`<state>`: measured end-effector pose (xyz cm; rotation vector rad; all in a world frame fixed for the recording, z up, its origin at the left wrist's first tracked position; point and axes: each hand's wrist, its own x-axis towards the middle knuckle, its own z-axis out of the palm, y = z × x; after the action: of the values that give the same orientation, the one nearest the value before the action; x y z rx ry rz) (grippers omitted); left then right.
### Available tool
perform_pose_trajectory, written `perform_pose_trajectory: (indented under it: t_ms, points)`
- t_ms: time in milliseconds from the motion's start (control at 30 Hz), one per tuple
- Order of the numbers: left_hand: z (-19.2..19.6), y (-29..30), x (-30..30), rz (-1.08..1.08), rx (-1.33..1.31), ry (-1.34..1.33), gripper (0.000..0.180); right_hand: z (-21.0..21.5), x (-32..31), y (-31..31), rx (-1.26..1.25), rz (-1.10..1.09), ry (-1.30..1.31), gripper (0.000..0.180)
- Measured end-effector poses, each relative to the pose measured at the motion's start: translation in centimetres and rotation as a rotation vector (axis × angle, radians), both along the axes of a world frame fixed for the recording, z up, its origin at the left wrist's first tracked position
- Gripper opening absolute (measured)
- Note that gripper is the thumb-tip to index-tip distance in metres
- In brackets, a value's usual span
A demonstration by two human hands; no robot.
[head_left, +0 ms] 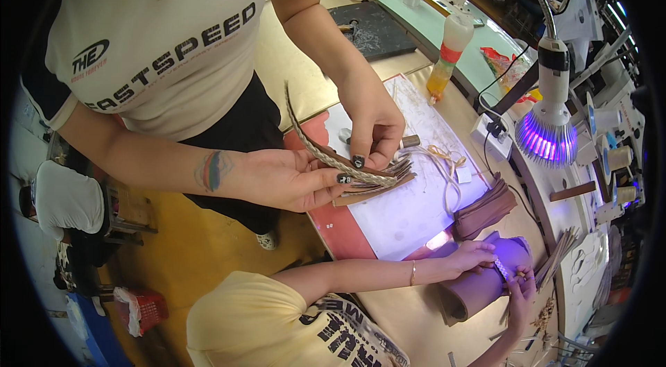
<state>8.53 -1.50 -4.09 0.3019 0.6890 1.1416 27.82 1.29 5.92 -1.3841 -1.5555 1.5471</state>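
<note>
My left hand (pixel 477 257) reaches across from a yellow sleeve, its fingers pinched on a short, light braided strip (pixel 501 268). That strip lies on a brown rolled piece (pixel 475 295), which looks like leather and curves over the table, lit purple. On the strip's other side my right hand (pixel 522 289) has its fingertips closed at the lower end. Across from me, a co-worker's hands (pixel 364 152) hold a long braided strap (pixel 340 166) with loose strip ends. Beside the rolled piece is a brown bundle of cut strips (pixel 485 209).
A lamp with a purple glow (pixel 548 134) hangs over the table on a bendable neck. A squeeze bottle with yellow liquid (pixel 449 55) stands near a white power strip (pixel 491 137). A white sheet (pixel 388 225) covers a red board. Thin strips (pixel 558 256) lie at the right.
</note>
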Motion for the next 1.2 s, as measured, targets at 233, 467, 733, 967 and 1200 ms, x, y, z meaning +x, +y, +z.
perform_pose_trajectory:
  t_ms: [233,467,733,967,1200]
  points:
    - [-0.15,0.04,0.06,-0.004,-0.014,-0.025,0.047,-0.22,-0.02,-0.08,0.027,-0.013,-0.013,0.033]
    - [-0.01,0.08,0.04,-0.01,-0.025,-0.017,0.046,-0.02,-0.09,-0.17,0.035,0.004,-0.002,0.033]
    - [0.19,-0.12,-0.02,0.0,-0.018,-0.008,0.046,-0.03,-0.25,-0.23,0.039,-0.004,0.005,0.032]
    - [0.04,-0.07,0.09,0.001,-0.019,-0.005,0.046,-0.03,-0.32,-0.26,0.022,-0.03,0.016,0.031]
    - [-0.05,0.05,0.1,-0.007,-0.015,-0.006,0.046,0.18,-0.49,-0.24,0.022,-0.023,0.016,0.032]
